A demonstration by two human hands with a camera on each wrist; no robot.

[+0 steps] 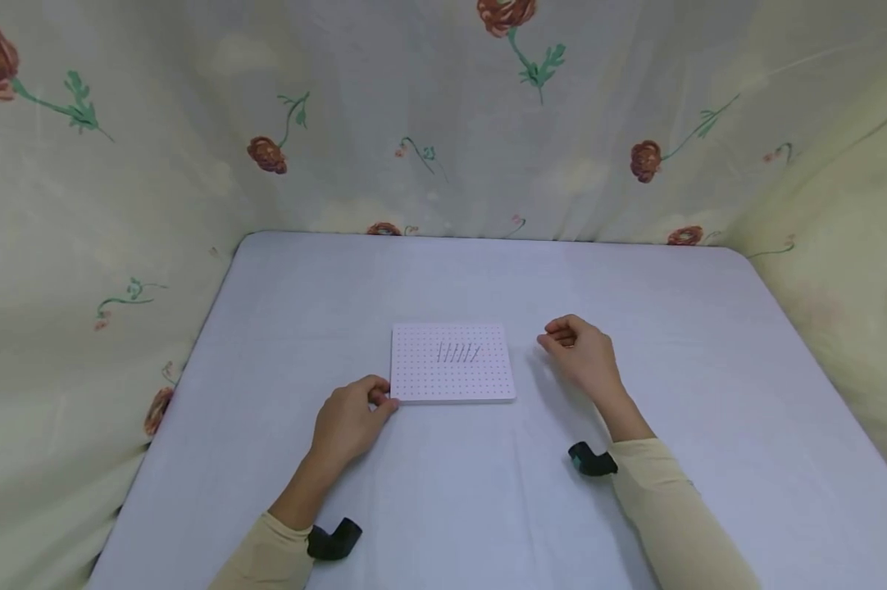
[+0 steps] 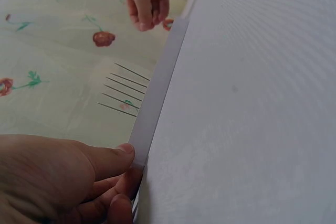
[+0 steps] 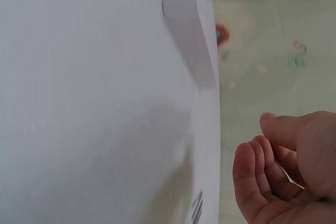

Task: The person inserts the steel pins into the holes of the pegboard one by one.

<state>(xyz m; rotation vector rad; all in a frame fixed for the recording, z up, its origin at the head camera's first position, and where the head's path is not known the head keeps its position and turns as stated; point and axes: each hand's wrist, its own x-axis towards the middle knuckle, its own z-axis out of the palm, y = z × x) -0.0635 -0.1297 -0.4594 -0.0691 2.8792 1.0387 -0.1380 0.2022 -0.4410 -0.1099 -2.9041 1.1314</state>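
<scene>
While left hand [image 1: 349, 419] pinches pegboard [image 1: 451, 385], thin pins [image 1: 456, 352] stand in it; right hand [image 1: 585, 356], loosely curled, seems empty.

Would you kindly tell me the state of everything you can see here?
Pegboard: flat on the white table.
Pins: standing in the pegboard, in a row.
Left grip: holding the pegboard's near left corner.
Right grip: above the table, fingers loosely curled, nothing visible held.
Flowered cloth: hanging behind the table.
</scene>
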